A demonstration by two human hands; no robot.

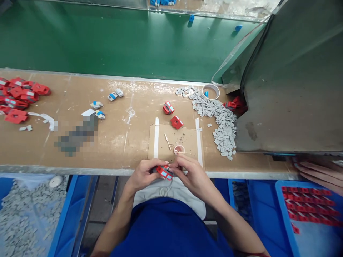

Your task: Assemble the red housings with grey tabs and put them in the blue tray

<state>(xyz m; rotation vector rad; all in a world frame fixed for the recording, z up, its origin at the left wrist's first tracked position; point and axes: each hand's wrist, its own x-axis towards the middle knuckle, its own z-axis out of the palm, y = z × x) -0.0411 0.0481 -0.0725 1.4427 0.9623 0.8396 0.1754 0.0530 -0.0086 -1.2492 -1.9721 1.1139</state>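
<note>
My left hand is closed around the left end of a small red toy vehicle with pale windows and a grey stripe. It is held at the bench's front edge. My right hand is pinched against the vehicle's right end; whatever sits between its fingertips is too small to make out. Just beyond my hands are a small round pot with a thin stick across it and a white pointed tool. Farther back lie a red toy vehicle and a red part.
Small grey plates are heaped on the right, beside a tape roll and a large metal housing. Red vehicles pile up at far left. Blue bins stand below the bench. Another person's hand shows at right.
</note>
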